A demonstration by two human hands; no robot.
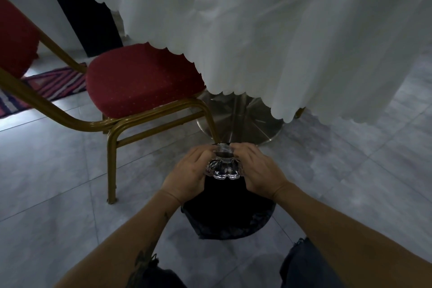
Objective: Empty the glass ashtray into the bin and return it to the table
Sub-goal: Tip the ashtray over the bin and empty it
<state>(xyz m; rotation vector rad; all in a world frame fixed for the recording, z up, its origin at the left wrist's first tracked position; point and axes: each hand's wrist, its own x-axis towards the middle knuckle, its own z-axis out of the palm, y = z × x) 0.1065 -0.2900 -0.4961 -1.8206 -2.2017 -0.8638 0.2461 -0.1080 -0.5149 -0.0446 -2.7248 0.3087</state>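
The glass ashtray (223,163) is clear with a scalloped rim, and both hands hold it over the bin. My left hand (189,171) grips its left side and my right hand (256,170) grips its right side. It is tipped away from me, with its underside toward the camera. Directly below stands the black bin (228,215) on the floor, its dark opening partly hidden by my hands. Its contents cannot be made out. The table (268,30), draped in a white scalloped cloth, rises just beyond.
A red padded chair with a gold metal frame (140,82) stands to the left, one leg close to the bin. The table's steel pedestal base (243,119) sits behind my hands. A striped rug (46,84) lies far left on the grey tiled floor.
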